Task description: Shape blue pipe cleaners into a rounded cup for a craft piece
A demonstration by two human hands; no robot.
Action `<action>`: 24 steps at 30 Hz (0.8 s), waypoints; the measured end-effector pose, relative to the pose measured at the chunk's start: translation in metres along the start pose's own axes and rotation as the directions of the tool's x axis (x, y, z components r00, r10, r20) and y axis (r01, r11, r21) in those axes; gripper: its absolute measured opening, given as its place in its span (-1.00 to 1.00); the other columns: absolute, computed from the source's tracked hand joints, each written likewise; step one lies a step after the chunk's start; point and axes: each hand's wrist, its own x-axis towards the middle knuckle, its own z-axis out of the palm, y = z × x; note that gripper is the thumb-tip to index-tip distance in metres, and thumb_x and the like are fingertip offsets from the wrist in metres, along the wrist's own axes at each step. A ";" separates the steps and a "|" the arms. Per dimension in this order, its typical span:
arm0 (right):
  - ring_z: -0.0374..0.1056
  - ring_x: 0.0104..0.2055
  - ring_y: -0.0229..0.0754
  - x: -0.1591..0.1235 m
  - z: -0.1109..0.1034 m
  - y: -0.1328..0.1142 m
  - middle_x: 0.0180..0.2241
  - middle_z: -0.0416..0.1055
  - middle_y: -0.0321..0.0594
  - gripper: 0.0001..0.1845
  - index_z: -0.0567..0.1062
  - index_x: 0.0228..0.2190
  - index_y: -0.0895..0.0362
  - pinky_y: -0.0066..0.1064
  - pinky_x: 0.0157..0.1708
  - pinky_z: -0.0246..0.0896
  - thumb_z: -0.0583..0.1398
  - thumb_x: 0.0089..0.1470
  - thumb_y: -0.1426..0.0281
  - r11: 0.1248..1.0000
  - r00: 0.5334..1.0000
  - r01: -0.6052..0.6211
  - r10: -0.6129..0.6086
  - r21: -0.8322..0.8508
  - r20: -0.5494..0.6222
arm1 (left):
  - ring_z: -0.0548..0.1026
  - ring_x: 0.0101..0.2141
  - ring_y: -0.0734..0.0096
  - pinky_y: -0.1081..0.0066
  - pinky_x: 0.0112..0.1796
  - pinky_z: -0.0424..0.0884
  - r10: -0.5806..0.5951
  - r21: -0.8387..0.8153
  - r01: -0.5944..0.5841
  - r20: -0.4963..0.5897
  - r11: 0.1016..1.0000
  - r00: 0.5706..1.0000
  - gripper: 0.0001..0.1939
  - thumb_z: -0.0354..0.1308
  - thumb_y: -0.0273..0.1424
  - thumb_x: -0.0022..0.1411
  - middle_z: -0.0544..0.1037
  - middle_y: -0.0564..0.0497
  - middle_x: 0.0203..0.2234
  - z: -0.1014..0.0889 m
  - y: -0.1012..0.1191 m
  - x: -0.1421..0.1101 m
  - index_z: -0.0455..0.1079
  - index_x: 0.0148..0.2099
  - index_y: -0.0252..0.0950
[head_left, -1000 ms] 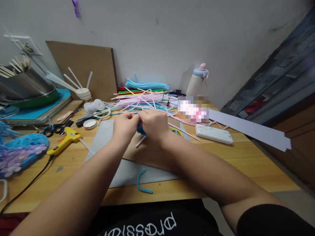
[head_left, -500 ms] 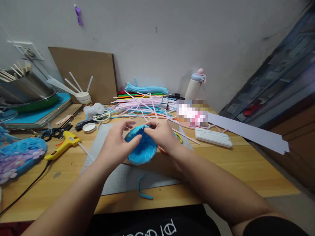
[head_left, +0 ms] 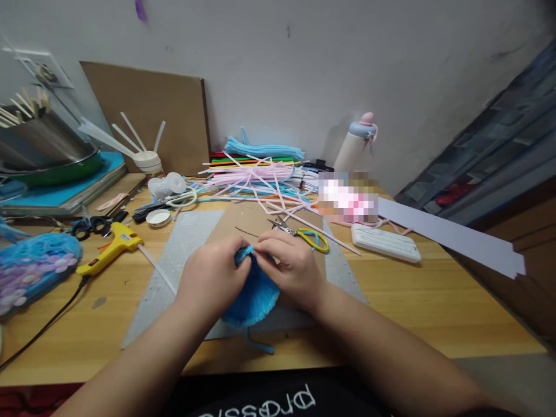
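A blue fuzzy cup-shaped piece (head_left: 254,298), seemingly of pipe cleaner, hangs tilted between my hands above the mat. My left hand (head_left: 212,272) is closed around its left rim, with the thumb over the edge. Pinching the upper rim, my right hand (head_left: 293,266) has thumb and forefinger together close to the left thumb. Just beyond the right hand lie small scissors (head_left: 315,237) with yellow handles. A brown cardboard sheet (head_left: 223,223) rests on the grey cutting mat (head_left: 160,301) beneath. A bent blue pipe cleaner (head_left: 263,348) lies near the front edge, partly hidden.
A yellow glue gun (head_left: 110,249) with a cord and a blue flowered piece (head_left: 39,269) lie left. Bundled pipe cleaners (head_left: 256,171) sit by the wall, near a bottle (head_left: 351,147). A white box-like object (head_left: 386,243) and a long white strip (head_left: 452,234) are right.
The blue piece, mostly hidden at first, came into view and now hangs lower and nearer me. My left fingers, spread half a second ago, have closed on its rim. The scissors are now uncovered.
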 end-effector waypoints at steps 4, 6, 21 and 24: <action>0.38 -0.30 -0.23 0.001 -0.001 0.003 -0.36 0.46 -0.20 -0.89 0.48 -0.35 0.14 -0.40 -0.29 0.30 0.15 0.08 0.52 0.996 0.992 -0.094 0.094 -0.003 0.089 | 0.55 -0.32 0.14 0.33 -0.40 0.23 0.003 0.058 -0.008 0.082 0.998 0.997 -0.77 0.04 -0.33 0.15 0.63 0.00 -0.36 0.001 0.000 0.002 0.50 -0.21 -0.12; 0.38 -0.33 -0.23 0.001 -0.001 0.004 -0.38 0.47 -0.21 -0.90 0.48 -0.34 0.15 -0.41 -0.31 0.29 0.17 0.05 0.52 0.989 0.983 -0.146 0.148 -0.023 0.113 | 0.55 -0.32 0.13 0.34 -0.42 0.21 -0.003 0.077 -0.005 0.099 0.997 0.995 -0.77 0.04 -0.33 0.14 0.63 -0.01 -0.36 0.001 0.000 0.002 0.51 -0.22 -0.12; 0.38 -0.33 -0.23 -0.003 0.001 0.006 -0.40 0.47 -0.21 -0.90 0.44 -0.44 0.14 -0.40 -0.31 0.27 0.16 0.02 0.56 0.995 0.990 -0.103 0.103 -0.010 0.098 | 0.53 -0.36 0.18 0.37 -0.44 0.17 -0.060 0.040 0.055 0.155 0.998 0.986 -0.77 0.04 -0.33 0.08 0.62 -0.01 -0.42 0.000 0.002 0.004 0.52 -0.30 -0.12; 0.38 -0.32 -0.23 -0.005 0.001 0.006 -0.38 0.48 -0.16 -0.84 0.41 -0.49 0.14 -0.40 -0.32 0.27 0.11 0.09 0.54 0.995 0.992 0.045 -0.033 -0.094 0.123 | 0.53 -0.38 0.19 0.37 -0.45 0.17 -0.068 0.038 0.062 0.183 0.997 0.981 -0.78 0.04 -0.30 0.09 0.62 -0.02 -0.44 0.000 0.002 0.005 0.52 -0.32 -0.14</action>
